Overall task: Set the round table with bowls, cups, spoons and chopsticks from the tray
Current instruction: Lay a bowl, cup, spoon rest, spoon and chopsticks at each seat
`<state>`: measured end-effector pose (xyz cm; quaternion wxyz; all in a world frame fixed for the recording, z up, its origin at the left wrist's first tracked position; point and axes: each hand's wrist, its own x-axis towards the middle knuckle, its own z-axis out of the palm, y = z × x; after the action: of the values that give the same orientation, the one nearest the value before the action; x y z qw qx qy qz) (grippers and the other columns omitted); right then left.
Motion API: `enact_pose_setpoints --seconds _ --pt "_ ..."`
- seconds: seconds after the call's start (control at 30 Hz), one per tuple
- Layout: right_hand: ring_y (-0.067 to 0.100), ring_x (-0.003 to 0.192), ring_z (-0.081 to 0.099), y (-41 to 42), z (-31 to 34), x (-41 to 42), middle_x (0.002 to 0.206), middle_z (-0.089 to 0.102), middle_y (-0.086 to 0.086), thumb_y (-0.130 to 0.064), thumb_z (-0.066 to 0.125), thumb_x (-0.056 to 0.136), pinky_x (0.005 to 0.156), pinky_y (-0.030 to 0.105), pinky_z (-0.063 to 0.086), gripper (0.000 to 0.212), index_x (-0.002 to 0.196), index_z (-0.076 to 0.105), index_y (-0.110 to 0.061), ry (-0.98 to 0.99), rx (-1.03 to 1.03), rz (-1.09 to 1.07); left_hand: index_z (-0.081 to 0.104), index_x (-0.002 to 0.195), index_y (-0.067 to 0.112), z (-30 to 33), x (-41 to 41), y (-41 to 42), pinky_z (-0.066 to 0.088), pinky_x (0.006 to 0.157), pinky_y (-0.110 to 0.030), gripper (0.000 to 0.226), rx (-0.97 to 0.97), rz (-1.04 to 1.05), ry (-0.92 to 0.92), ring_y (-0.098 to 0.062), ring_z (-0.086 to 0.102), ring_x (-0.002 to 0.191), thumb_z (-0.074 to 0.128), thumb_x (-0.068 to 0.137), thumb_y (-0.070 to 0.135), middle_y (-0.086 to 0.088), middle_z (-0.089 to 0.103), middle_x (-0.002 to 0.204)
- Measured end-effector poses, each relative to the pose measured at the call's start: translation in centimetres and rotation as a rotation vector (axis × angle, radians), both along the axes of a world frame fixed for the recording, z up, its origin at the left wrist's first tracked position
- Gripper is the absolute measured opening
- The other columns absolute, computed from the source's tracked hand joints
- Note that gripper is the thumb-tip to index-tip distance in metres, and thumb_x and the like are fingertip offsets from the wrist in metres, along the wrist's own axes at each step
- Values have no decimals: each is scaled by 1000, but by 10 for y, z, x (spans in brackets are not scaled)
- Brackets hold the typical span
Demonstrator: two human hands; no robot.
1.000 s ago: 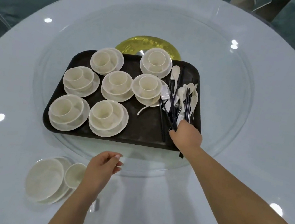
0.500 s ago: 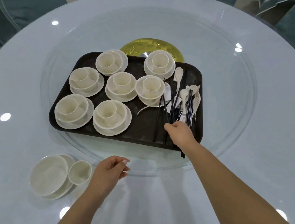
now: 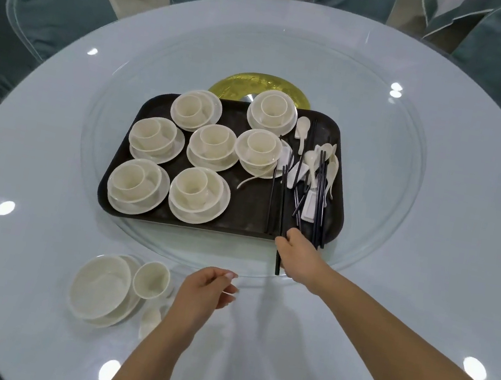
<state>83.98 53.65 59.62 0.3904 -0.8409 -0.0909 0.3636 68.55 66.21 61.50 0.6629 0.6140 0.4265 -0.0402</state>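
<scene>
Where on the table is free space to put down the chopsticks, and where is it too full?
Free: the bare tablecloth between the cup and the right forearm, and the glass turntable right of the tray. Crowded: the tray's left side with stacked bowl sets, and its right side, a tangle of spoons and chopsticks.

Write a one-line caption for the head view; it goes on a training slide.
Right hand grips black chopsticks at the tray edge; left hand hovers beside a set-out bowl and cup.
</scene>
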Motion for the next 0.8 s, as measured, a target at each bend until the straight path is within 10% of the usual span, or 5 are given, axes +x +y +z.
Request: enact_pose_setpoints --seconds 0.43,0.57,0.8 --pt "-4 66 56 22 34 -94 85 58 -11 -34 41 101 56 9 38 11 93 48 -33 -17 197 232 74 99 16 23 -13 6 56 81 -30 23 -257 -2 -195 -16 71 94 54 98 29 -5 75 99" --pt "5 79 57 33 35 -126 95 60 -9 -31 43 101 69 26 47 23 120 50 -22 -51 184 381 70 104 21 24 -24 19 54 79 -27 16 -302 107 -200 -12 70 98 59 95 29 2 75 102" --pt "4 55 48 42 38 -123 58 57 -10 -37 57 91 60 31 38 32 63 60 -22 -212 235 222 64 108 10 23 -53 41 55 72 -29 21 -221 143 -223 -18 68 74 45 102 17 -5 68 78"
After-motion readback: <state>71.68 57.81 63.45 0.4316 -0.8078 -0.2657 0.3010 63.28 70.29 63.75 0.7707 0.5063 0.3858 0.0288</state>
